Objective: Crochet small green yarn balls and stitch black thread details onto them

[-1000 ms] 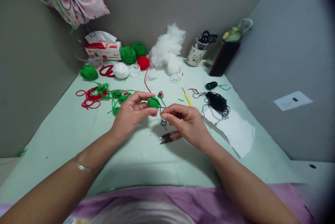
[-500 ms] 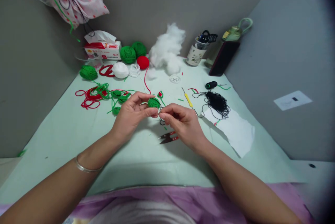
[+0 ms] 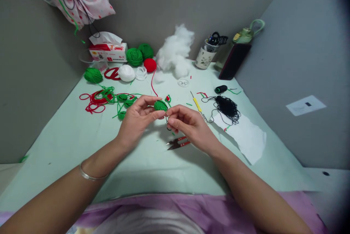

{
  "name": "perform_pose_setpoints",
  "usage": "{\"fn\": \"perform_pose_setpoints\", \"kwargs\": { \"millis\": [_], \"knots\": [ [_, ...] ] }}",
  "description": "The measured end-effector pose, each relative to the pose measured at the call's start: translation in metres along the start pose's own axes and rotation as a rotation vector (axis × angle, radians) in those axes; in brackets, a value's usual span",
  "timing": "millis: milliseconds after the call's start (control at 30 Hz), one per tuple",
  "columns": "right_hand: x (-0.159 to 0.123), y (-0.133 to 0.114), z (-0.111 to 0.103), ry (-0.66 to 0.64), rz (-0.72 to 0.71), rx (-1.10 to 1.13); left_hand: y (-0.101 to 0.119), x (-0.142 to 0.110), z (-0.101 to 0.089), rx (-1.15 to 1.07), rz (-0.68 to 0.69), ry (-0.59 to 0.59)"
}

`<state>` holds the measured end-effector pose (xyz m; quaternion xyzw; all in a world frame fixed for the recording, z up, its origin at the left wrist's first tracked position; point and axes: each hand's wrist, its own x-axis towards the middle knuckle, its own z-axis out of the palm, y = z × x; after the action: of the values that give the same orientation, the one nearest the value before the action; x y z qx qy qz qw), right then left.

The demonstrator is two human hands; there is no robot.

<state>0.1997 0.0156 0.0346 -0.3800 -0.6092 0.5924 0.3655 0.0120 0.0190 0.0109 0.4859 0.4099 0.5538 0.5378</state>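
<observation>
My left hand [image 3: 138, 119] holds a small green crocheted ball [image 3: 160, 105] between thumb and fingers, above the table. A black strand of yarn [image 3: 167, 119] runs along the ball's right edge and hangs in a loop below it. Close against that edge, my right hand [image 3: 188, 123] is pinched on the strand; whether a needle is in the fingertips is too small to tell. Thread snips [image 3: 177, 143] with red handles lie beneath my right hand. Behind the ball sits a little red-and-green crocheted piece [image 3: 167, 98].
Left are several green crocheted pieces [image 3: 122, 98] and tangled red yarn [image 3: 94, 102]. White stuffing [image 3: 176, 51], yarn balls [image 3: 134, 56] and a tissue box [image 3: 109, 52] stand along the back. To the right lie a yellow-handled crochet hook [image 3: 197, 104], black yarn [image 3: 227, 106] and torn paper [image 3: 246, 135].
My right fingers have shifted slightly up at the ball's edge, and their grip has changed a little. The ball has tilted slightly in my left hand, which stays in place.
</observation>
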Motion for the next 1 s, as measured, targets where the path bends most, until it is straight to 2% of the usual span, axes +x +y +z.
{"fn": "perform_pose_setpoints", "kwargs": {
  "millis": [100, 233, 300, 433, 633, 700, 800, 867, 933, 1000],
  "knots": [
    [0.002, 0.005, -0.001, 0.003, -0.002, 0.081, -0.001, 0.0, 0.0, 0.07, 0.039, 0.025],
    [0.002, 0.008, -0.002, 0.025, -0.027, 0.106, -0.002, -0.001, 0.004, 0.107, 0.052, -0.035],
    [0.001, 0.006, -0.005, 0.049, -0.064, -0.059, -0.004, -0.001, 0.005, 0.114, 0.027, -0.063],
    [0.0, 0.003, -0.012, 0.185, -0.271, -0.494, -0.01, -0.001, 0.003, 0.153, 0.013, -0.109],
    [0.001, 0.006, -0.014, 0.201, -0.336, -0.561, -0.017, -0.002, 0.001, 0.249, 0.134, -0.2],
    [0.001, 0.002, -0.016, 0.258, -0.365, -0.558, -0.015, -0.001, 0.001, 0.276, 0.141, -0.207],
    [0.001, -0.006, -0.02, 0.38, -0.386, -0.432, -0.009, 0.0, 0.001, 0.321, 0.124, -0.189],
    [0.002, -0.008, -0.019, 0.348, -0.357, -0.309, -0.007, 0.0, 0.001, 0.327, 0.12, -0.184],
    [0.004, -0.006, -0.017, 0.26, -0.288, -0.205, -0.007, 0.0, 0.001, 0.324, 0.125, -0.189],
    [0.006, -0.003, -0.014, 0.229, -0.223, -0.173, -0.007, 0.0, 0.001, 0.328, 0.118, -0.188]
  ]
}}
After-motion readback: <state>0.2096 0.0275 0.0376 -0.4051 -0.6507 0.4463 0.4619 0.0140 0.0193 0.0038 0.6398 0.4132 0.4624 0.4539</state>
